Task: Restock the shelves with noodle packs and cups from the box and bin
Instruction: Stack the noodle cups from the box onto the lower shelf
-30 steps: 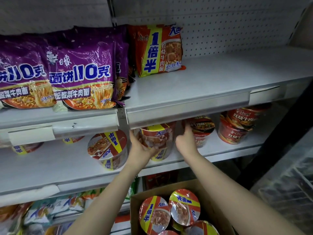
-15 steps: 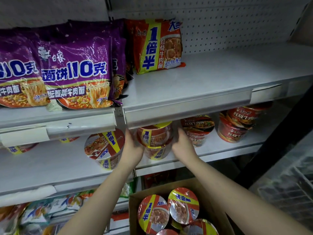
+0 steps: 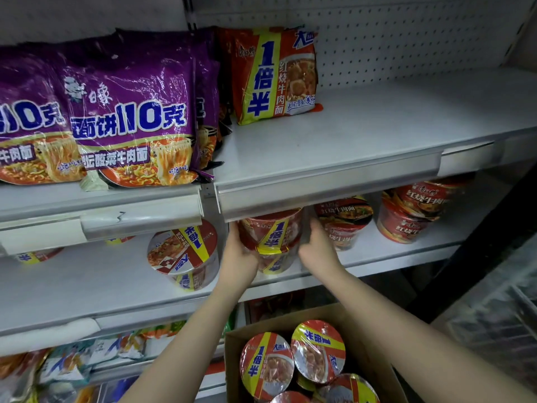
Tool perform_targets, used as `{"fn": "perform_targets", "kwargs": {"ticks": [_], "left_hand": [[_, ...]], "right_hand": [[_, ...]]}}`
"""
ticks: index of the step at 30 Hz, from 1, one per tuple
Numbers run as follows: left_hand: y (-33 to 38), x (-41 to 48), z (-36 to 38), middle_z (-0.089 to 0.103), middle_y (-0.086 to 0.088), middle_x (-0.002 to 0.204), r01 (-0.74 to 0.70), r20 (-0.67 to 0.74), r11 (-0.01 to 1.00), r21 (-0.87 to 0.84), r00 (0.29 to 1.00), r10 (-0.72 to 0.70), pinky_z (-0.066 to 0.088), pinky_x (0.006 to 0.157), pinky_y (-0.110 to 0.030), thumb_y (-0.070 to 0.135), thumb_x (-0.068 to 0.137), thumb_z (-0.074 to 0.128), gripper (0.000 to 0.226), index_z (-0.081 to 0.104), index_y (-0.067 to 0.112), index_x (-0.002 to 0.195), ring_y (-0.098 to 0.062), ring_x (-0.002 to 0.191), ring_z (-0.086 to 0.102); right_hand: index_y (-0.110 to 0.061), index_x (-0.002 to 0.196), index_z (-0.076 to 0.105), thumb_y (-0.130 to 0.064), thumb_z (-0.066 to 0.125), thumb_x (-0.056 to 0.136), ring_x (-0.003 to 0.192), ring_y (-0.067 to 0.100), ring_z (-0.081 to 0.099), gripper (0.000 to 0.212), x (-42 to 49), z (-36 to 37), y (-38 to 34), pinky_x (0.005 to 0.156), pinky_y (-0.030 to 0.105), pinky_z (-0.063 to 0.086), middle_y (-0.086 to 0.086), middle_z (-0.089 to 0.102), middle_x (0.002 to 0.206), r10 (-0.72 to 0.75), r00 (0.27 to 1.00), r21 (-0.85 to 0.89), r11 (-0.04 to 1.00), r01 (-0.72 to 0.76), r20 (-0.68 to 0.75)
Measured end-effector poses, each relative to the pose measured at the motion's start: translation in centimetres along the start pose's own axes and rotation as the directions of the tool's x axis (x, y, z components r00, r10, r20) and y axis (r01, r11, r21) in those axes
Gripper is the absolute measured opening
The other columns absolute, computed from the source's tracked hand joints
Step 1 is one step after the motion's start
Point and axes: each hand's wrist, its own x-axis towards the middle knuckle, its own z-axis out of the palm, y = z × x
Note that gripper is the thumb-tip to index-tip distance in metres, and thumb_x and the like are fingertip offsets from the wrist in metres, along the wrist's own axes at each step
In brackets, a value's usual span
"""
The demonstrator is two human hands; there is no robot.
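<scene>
On the middle shelf (image 3: 386, 254) stands a stack of two red noodle cups (image 3: 271, 231) with yellow bands, its top hidden under the upper shelf's front rail. My left hand (image 3: 241, 257) grips the stack's left side. From the right, my right hand (image 3: 318, 248) holds the other side, fingers reaching back beside it. Below, an open cardboard box (image 3: 363, 324) holds several more cups (image 3: 266, 365) with red and yellow lids.
A cup (image 3: 184, 254) lies tilted on the middle shelf to the left; dark-lidded and red cups (image 3: 343, 219) stand to the right. The upper shelf (image 3: 377, 135) carries purple noodle packs (image 3: 130, 112) and one orange pack (image 3: 274, 74). A wire bin (image 3: 499, 315) stands at the lower right.
Both hands have pushed the held cup deeper under the upper shelf's rail; it now sits on top of another cup as a stack.
</scene>
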Motion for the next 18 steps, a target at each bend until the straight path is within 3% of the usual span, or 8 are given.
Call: {"fn": "perform_targets", "kwargs": {"ticks": [3, 6, 8, 9, 11, 13, 16, 18], "left_hand": [[0.0, 0.4, 0.0, 0.053, 0.018, 0.116, 0.019, 0.043, 0.999, 0.03, 0.999, -0.02, 0.034, 0.069, 0.008, -0.006, 0.084, 0.064, 0.071, 0.035, 0.024, 0.141, -0.004, 0.113, 0.049], [-0.1, -0.2, 0.1, 0.047, 0.023, 0.121, 0.012, 0.05, 0.999, 0.047, 0.999, -0.014, 0.031, 0.072, 0.01, -0.002, 0.086, 0.064, 0.078, 0.026, 0.024, 0.149, 0.019, 0.103, 0.044], [0.0, -0.5, -0.1, 0.04, 0.034, 0.118, 0.014, 0.062, 0.999, 0.043, 0.998, -0.017, 0.029, 0.075, 0.011, -0.006, 0.088, 0.061, 0.078, 0.023, 0.026, 0.148, 0.033, 0.097, 0.039], [0.0, -0.7, -0.2, 0.038, 0.035, 0.121, 0.024, 0.06, 0.999, 0.035, 0.998, -0.026, 0.028, 0.078, 0.012, -0.006, 0.09, 0.059, 0.078, 0.021, 0.024, 0.15, 0.033, 0.101, 0.038], [-0.5, -1.3, -0.1, 0.038, 0.025, 0.141, 0.084, -0.005, 0.996, 0.021, 0.996, -0.084, 0.027, 0.096, 0.003, -0.002, 0.093, 0.057, 0.075, 0.02, 0.02, 0.154, 0.012, 0.129, 0.037], [-1.6, -2.6, 0.4, 0.037, 0.003, 0.153, 0.179, -0.15, 0.984, 0.016, 0.973, -0.175, 0.032, 0.108, -0.02, -0.003, 0.092, 0.056, 0.07, 0.025, 0.016, 0.153, -0.014, 0.139, 0.038], [-4.4, -5.1, 1.7, 0.038, -0.004, 0.139, 0.243, -0.279, 0.969, 0.035, 0.934, -0.224, 0.047, 0.102, -0.035, -0.003, 0.09, 0.056, 0.06, 0.035, 0.014, 0.143, -0.02, 0.117, 0.052], [-6.4, -6.5, 2.4, 0.045, -0.004, 0.127, 0.29, -0.304, 0.957, 0.002, 0.912, -0.276, 0.051, 0.091, -0.035, -0.001, 0.089, 0.058, 0.051, 0.04, 0.015, 0.135, -0.019, 0.105, 0.056]], "right_hand": [[-0.03, 0.137, 0.039, -0.039, 0.06, 0.078, 0.123, 0.015, 0.052, 0.064, -1.1, 1.7, 2.1, 0.105, 0.045, 0.046, -0.002, 0.052, 0.133, 0.015, 1.0, 0.098, 0.995, -0.015, 0.008], [-0.027, 0.142, 0.036, -0.013, 0.062, 0.085, 0.125, 0.017, 0.051, 0.064, -1.3, 2.0, 1.7, 0.107, 0.041, 0.044, 0.001, 0.051, 0.136, 0.007, 0.999, 0.08, 0.997, -0.01, 0.043], [-0.025, 0.138, 0.043, -0.015, 0.062, 0.088, 0.121, 0.015, 0.053, 0.055, -0.8, 1.5, 1.2, 0.105, 0.043, 0.046, -0.001, 0.055, 0.131, -0.002, 0.999, 0.059, 0.998, 0.0, 0.032], [-0.024, 0.137, 0.045, -0.017, 0.061, 0.089, 0.12, 0.014, 0.053, 0.051, -0.8, 1.0, 0.9, 0.104, 0.042, 0.046, -0.002, 0.056, 0.129, -0.006, 1.0, 0.055, 0.998, 0.004, 0.031], [-0.018, 0.14, 0.041, -0.01, 0.056, 0.093, 0.12, 0.012, 0.049, 0.05, -1.1, 0.3, 1.0, 0.103, 0.032, 0.041, -0.005, 0.051, 0.13, 0.02, 0.999, 0.056, 0.998, -0.022, 0.035], [-0.014, 0.146, 0.033, 0.001, 0.052, 0.093, 0.125, 0.011, 0.043, 0.059, -2.1, -0.3, 2.1, 0.103, 0.028, 0.037, -0.005, 0.044, 0.136, 0.081, 0.996, 0.052, 0.995, -0.083, 0.03], [-0.018, 0.15, 0.03, 0.005, 0.049, 0.093, 0.139, 0.02, 0.038, 0.065, -4.1, -0.7, 6.0, 0.111, 0.035, 0.038, 0.0, 0.035, 0.153, 0.188, 0.982, 0.03, 0.982, -0.187, -0.012], [-0.023, 0.147, 0.035, -0.008, 0.052, 0.096, 0.13, 0.02, 0.048, 0.056, -6.3, -1.2, 9.7, 0.106, 0.039, 0.045, 0.0, 0.042, 0.146, 0.253, 0.967, -0.075, 0.964, -0.255, -0.035]]}}
